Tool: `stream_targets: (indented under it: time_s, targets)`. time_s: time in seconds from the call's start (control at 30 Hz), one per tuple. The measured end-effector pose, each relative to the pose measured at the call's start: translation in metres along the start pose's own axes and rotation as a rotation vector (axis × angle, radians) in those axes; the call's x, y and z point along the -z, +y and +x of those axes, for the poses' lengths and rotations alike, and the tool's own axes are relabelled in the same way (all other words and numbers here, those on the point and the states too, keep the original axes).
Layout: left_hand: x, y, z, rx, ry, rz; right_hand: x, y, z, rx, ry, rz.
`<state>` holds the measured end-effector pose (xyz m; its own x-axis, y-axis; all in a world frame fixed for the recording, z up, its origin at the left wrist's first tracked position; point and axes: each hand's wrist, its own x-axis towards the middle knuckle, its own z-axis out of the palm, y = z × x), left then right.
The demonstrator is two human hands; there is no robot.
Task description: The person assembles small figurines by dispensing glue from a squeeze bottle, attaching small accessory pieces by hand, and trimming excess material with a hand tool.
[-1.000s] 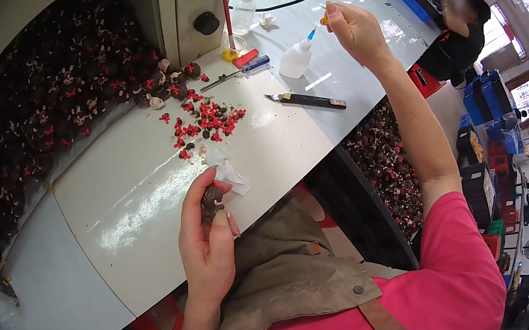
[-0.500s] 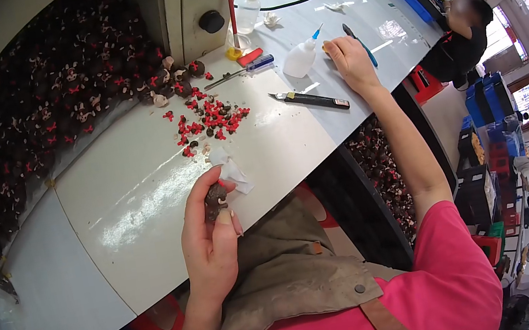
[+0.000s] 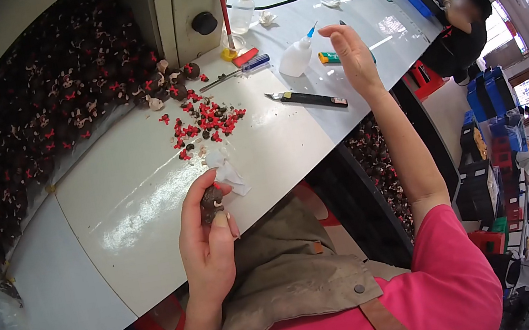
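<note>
Near the table's front edge, my left hand is closed on a small brown figure, held between thumb and fingers. Just beyond it a crumpled white tissue lies on the table. My right hand is raised at the right with its fingers apart and nothing visible in it. Beside that hand lies a green and yellow tube-like item, partly hidden by the hand. A white bottle with a blue needle tip stands to its left. The black craft knife lies in front of the bottle.
Small red and brown pieces are scattered mid-table. A screwdriver and a yellow-tipped bottle are behind them. Many brown figures are heaped at the left. Below the right arm is a bin of pieces. A person in black sits at the far right.
My right hand, raised with a small yellow-orange item a second ago, came down to the table and now shows open fingers. The green and yellow item has come into view. My left hand keeps its hold.
</note>
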<state>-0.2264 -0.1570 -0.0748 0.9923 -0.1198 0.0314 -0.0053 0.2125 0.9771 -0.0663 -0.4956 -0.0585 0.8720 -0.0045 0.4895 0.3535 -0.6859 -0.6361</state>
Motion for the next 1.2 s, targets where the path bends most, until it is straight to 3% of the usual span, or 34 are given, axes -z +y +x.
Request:
stream_targets:
  time_s: [0.13, 0.23, 0.87, 0.9, 0.93, 1.07, 1.2]
  targets:
    - [-0.001, 0.001, 0.0, 0.005, -0.001, -0.002, -0.014, -0.004, -0.003, 0.097, -0.124, -0.104]
    - [0.002, 0.002, 0.0, 0.025, -0.025, -0.018, -0.019, -0.02, -0.005, 0.002, -0.276, -0.322]
    - [0.0, 0.001, -0.001, 0.046, 0.011, -0.013, -0.027, -0.004, -0.006, 0.118, -0.24, -0.138]
    - [0.002, 0.003, -0.002, 0.057, -0.017, -0.033, -0.021, -0.015, -0.009, 0.092, -0.232, -0.267]
    - [0.004, 0.004, -0.002, 0.081, -0.036, -0.048, -0.021, 0.005, -0.012, 0.176, -0.131, -0.255]
    - [0.006, 0.006, -0.001, 0.095, -0.073, -0.106, -0.016, -0.039, -0.056, -0.066, 0.059, 0.167]
    - [-0.002, 0.007, 0.0, 0.111, -0.009, -0.035, -0.037, -0.073, -0.094, 0.141, -0.083, 0.251]
